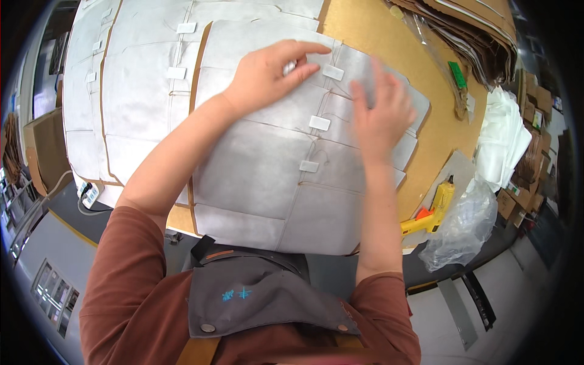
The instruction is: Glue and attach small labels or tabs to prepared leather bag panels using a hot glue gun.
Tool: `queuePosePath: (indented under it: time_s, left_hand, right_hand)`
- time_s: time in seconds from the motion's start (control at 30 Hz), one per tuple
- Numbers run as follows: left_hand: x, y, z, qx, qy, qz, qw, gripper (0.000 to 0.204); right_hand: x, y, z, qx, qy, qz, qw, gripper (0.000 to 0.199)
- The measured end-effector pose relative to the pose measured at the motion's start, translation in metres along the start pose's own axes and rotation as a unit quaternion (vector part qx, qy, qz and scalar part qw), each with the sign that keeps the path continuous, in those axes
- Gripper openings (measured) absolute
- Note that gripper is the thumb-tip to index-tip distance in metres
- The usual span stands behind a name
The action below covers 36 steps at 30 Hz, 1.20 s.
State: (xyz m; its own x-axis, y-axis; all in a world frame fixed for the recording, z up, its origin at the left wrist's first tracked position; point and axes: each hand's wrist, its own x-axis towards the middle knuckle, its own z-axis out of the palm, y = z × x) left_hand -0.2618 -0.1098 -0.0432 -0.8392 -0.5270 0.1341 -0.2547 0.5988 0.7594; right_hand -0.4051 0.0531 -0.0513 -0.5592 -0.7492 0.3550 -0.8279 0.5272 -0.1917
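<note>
A stack of silver-grey cardboard pieces (249, 158) with brown edges lies in front of me, creased into panels. Down its seam run small white rectangular pieces, among them an upper one (333, 72), a middle one (320, 123) and a lower one (309, 166), with thin strings beside them. My left hand (267, 73) hovers at the upper white piece, thumb and forefinger apart on its left side. To the right of the seam is my right hand (384, 112), blurred by motion, its thumb and forefinger spread. I see nothing held in either hand.
More silver-grey sheets (140, 103) with white pieces lie to the left on the tan table (365, 30). At right are a yellow glue gun (439, 208), a clear plastic bag (462, 234), white sheeting (502, 137), a green object (457, 74) and a brown cardboard stack (474, 30).
</note>
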Motion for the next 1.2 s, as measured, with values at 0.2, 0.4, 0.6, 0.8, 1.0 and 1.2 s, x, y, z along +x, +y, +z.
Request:
queuePosePath:
  time_s: [0.2,0.4,0.6,0.8,1.0,1.2]
  left_hand:
    - [-0.013,0.004,-0.058,-0.305,0.024,-0.236,0.922,0.028]
    - [-0.098,0.010,-0.063,-0.685,-0.041,-0.320,0.653,0.031]
    - [-0.161,0.028,-0.059,-0.676,-0.073,-0.413,0.606,0.030]
    - [-0.182,0.022,-0.052,-0.663,-0.159,-0.462,0.568,0.025]
    - [-0.201,0.024,-0.058,-0.597,-0.155,-0.459,0.640,0.026]
    - [-0.205,0.043,-0.050,-0.304,-0.187,-0.444,0.822,0.033]
  right_hand:
    - [0.096,-0.047,-0.007,0.015,0.042,-0.164,0.986,0.053]
    - [0.088,-0.037,0.040,-0.024,0.012,-0.260,0.965,0.058]
    - [0.068,-0.053,0.005,0.053,0.167,-0.235,0.956,0.050]
    - [0.009,-0.051,0.021,-0.040,0.060,-0.276,0.959,0.056]
    - [-0.003,-0.075,-0.033,0.063,0.159,-0.205,0.964,0.048]
    - [-0.065,-0.062,0.004,0.019,0.065,-0.220,0.973,0.047]
